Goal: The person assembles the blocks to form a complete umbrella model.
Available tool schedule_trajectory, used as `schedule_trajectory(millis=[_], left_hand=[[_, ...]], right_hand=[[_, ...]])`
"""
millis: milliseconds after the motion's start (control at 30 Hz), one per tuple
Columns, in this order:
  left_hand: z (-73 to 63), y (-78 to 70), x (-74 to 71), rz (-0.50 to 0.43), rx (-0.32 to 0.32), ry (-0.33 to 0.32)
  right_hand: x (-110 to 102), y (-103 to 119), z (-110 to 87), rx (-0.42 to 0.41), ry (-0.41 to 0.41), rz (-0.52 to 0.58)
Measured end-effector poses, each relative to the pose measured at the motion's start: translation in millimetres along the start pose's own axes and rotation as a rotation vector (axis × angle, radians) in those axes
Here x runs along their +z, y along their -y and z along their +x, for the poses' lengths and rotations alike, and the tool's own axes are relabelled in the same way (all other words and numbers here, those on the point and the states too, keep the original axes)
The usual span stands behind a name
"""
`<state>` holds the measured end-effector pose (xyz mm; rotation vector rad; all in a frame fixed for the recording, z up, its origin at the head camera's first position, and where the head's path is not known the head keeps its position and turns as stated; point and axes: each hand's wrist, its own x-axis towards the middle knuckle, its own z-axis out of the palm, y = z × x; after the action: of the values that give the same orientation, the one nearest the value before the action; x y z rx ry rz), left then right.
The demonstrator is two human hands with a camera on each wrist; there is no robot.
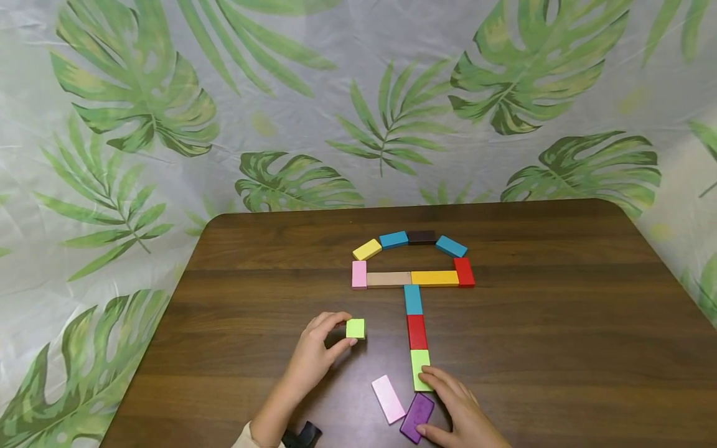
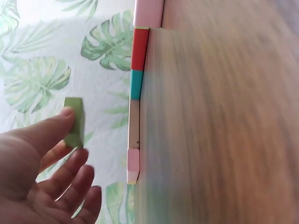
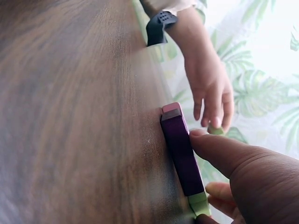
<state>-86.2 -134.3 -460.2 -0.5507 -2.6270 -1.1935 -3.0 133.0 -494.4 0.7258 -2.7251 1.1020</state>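
My left hand (image 1: 316,351) pinches a small light green block (image 1: 355,328) between thumb and fingers, above the table left of the block stem; the left wrist view shows the same green block (image 2: 78,123) held clear of the table. My right hand (image 1: 456,404) rests at the lower end of the stem. Its fingertips touch the lying green block (image 1: 420,367), and its thumb touches the purple block (image 1: 417,418), which lies tilted just below. A light pink block (image 1: 388,399) lies slanted beside the purple one. Above the green block, red (image 1: 417,331) and blue (image 1: 412,300) blocks continue the stem.
The stem meets a crossbar of a tan block (image 1: 388,279) and a yellow-orange block (image 1: 434,278). An arch of several coloured blocks, including a dark brown one (image 1: 421,237), curves over it. A black strap (image 1: 302,434) is near the left wrist. Leaf-patterned cloth hangs behind the wooden table (image 1: 560,323).
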Motion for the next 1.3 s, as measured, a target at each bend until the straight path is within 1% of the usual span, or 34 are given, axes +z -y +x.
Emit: schedule_trajectory(millis=[100,233,333,467,633,833,933,1100,1300], left_hand=[[1.0,2.0,4.1,0.002,0.015,0.079],[1.8,5.7,9.6,-0.004,0.041,0.167],[1.5,7.6,12.5,-0.014,0.054,0.210],[0.8,9.9,15.0,-0.020,0.051,0.248],[0.2,12.2,16.5,-0.006,0.041,0.279],[0.6,14.6,16.5,0.002,0.090,0.297],[1.9,14.9,17.7,0.010,0.099,0.306],[4.7,11.8,21.7,0.037,0.108,0.323],[3.7,6.6,26.7,0.064,0.114,0.318]], right_hand=[[0,0,-0.3,0.000,0.000,0.002],[-1,1,0.2,0.015,0.019,0.014],[-2,2,0.7,0.033,0.037,0.024],[-4,3,0.9,0.055,0.052,0.034],[-3,3,1.0,0.043,0.041,0.020],[-3,4,0.9,0.058,0.047,0.021],[-3,4,1.0,0.053,0.041,0.020],[-3,3,1.2,0.026,0.021,0.005],[-1,2,0.0,0.018,0.009,0.003]])
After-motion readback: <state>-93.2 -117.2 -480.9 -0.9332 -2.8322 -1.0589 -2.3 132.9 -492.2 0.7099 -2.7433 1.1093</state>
